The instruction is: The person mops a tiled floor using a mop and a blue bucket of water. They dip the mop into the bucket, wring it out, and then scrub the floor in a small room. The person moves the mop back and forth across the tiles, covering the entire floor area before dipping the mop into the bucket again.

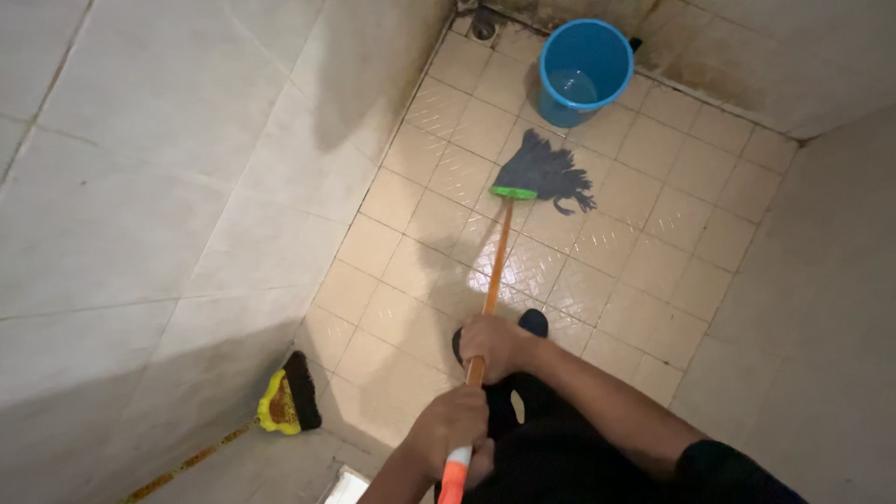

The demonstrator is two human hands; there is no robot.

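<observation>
My right hand [497, 343] and left hand [450, 427] both grip the orange-handled dark string mop [541, 173], its head on the tiled floor [644, 243] at twelve o'clock, just below the blue plastic bucket [583, 70] (walls close at nine and three).

No package, label, sign or screen shows anywhere in this view. The tiled walls and floor carry no printing or sticker that can be made out.
</observation>
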